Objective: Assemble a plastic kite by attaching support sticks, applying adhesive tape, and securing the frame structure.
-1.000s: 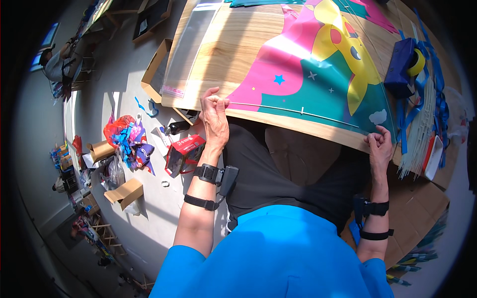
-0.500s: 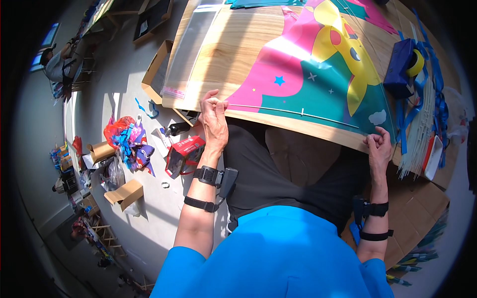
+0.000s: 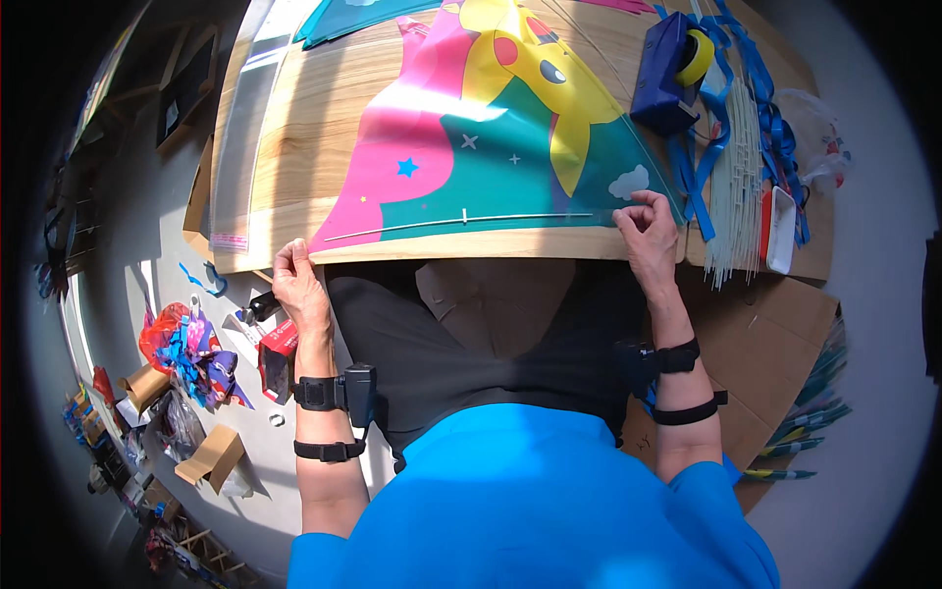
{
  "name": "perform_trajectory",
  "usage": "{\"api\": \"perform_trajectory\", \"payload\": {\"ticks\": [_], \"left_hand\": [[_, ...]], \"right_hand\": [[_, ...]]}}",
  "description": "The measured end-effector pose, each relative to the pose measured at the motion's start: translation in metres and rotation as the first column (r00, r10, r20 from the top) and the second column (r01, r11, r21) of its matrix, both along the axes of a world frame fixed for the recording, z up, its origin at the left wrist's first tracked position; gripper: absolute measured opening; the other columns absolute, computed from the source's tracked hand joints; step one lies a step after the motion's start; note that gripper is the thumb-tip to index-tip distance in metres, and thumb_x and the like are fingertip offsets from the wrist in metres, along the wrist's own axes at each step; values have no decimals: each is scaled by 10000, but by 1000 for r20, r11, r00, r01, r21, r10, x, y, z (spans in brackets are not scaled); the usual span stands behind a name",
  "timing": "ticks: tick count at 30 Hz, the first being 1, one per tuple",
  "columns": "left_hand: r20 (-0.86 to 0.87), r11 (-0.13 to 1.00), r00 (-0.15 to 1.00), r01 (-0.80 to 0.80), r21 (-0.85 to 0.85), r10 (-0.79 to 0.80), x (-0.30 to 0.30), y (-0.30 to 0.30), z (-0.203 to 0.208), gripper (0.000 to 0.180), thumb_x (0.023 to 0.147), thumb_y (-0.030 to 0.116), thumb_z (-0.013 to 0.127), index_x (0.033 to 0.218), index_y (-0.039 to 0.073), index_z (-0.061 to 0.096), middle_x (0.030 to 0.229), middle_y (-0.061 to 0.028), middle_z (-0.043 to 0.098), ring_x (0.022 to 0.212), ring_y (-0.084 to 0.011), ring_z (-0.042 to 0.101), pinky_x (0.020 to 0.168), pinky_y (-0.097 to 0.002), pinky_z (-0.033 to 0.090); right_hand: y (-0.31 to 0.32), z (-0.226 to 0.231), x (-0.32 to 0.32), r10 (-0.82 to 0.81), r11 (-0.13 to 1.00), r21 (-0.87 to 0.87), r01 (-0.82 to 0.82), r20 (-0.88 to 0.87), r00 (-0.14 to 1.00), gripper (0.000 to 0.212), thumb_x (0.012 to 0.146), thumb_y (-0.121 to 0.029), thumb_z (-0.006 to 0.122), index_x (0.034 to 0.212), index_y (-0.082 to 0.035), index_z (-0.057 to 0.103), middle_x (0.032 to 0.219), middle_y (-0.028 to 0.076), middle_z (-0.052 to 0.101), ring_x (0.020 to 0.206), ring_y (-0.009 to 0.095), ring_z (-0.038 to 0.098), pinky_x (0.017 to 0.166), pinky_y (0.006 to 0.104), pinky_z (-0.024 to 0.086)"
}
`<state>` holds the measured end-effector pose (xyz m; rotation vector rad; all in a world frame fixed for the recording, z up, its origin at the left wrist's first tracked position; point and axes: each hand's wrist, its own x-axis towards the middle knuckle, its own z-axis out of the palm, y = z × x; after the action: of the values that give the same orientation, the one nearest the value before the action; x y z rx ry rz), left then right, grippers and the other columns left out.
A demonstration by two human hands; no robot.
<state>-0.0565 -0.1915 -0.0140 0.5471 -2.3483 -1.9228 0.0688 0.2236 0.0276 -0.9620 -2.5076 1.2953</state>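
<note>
A triangular kite sail (image 3: 510, 167) in pink, green and yellow, printed with a cartoon figure, lies on the wooden table in front of me. Along its near edge runs a thin white rod (image 3: 530, 217) with a small crosspiece near its middle. My left hand (image 3: 302, 290) is closed in a pinch at the sail's pink left corner, over the table edge. At the opposite corner, my right hand (image 3: 650, 240) has thumb and forefinger pressed together just past the rod's right end. What they pinch is too small to make out; the other fingers are curled.
A blue tape dispenser (image 3: 667, 79) with yellow tape stands right of the sail. Blue ribbons (image 3: 708, 147), a bundle of white rods (image 3: 736, 187) and a red-and-white tray (image 3: 780, 231) lie beyond it. Cardboard (image 3: 746, 363) sits below right; boxes and colourful scraps (image 3: 196, 358) litter the floor left.
The view has shifted, so the table sits further left in the picture. My right hand has moved up onto the sail's right corner, nearer the rod's end. My left hand stays at the pink corner.
</note>
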Motion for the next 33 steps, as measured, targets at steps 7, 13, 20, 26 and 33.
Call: {"api": "perform_trajectory", "payload": {"ticks": [7, 13, 20, 26, 33], "left_hand": [[25, 998, 1000, -7, -66, 9, -10, -12, -2, 212, 935, 250, 653, 920, 38, 653, 693, 57, 520, 613, -24, 421, 548, -175, 335], [23, 1000, 1000, -2, -11, 3, -33, -21, 13, 204, 912, 241, 679, 936, 38, 664, 740, 33, 582, 612, -25, 452, 537, -167, 357], [112, 1000, 994, 10, -2, -10, -13, -11, 19, 194, 924, 250, 664, 922, 56, 659, 690, 54, 535, 586, -16, 426, 544, -160, 343], [53, 998, 998, -34, -45, 37, 9, 6, 14, 235, 930, 253, 656, 951, 20, 637, 778, 15, 592, 705, -49, 511, 626, -180, 423], [-59, 979, 994, -96, -182, 87, 7, 16, 9, 233, 922, 235, 669, 919, 4, 644, 815, 5, 619, 745, -62, 538, 683, -207, 455]], "right_hand": [[0, 2, -11, -16, 1000, 4, 16, 5, 1000, 370, 780, -114, 720, 1079, -6, 529, 770, 70, 693, 731, 153, 659, 726, 289, 502], [-1, 22, -27, 2, 1000, 18, -2, -32, 999, 342, 774, -114, 721, 1045, -2, 544, 773, 78, 695, 723, 153, 658, 724, 285, 501], [3, 11, -8, 11, 1000, -2, -11, 7, 1000, 342, 783, -115, 724, 1057, 14, 565, 788, 78, 697, 735, 132, 651, 717, 269, 501], [7, 1, 5, 0, 997, -81, -2, -19, 1000, 285, 825, -73, 702, 1063, 0, 564, 806, 46, 673, 744, 102, 627, 717, 248, 491], [10, -7, -1, 27, 1000, 5, -27, -14, 1000, 263, 824, -70, 694, 1036, -6, 553, 812, 46, 657, 761, 107, 624, 730, 252, 489]]}}
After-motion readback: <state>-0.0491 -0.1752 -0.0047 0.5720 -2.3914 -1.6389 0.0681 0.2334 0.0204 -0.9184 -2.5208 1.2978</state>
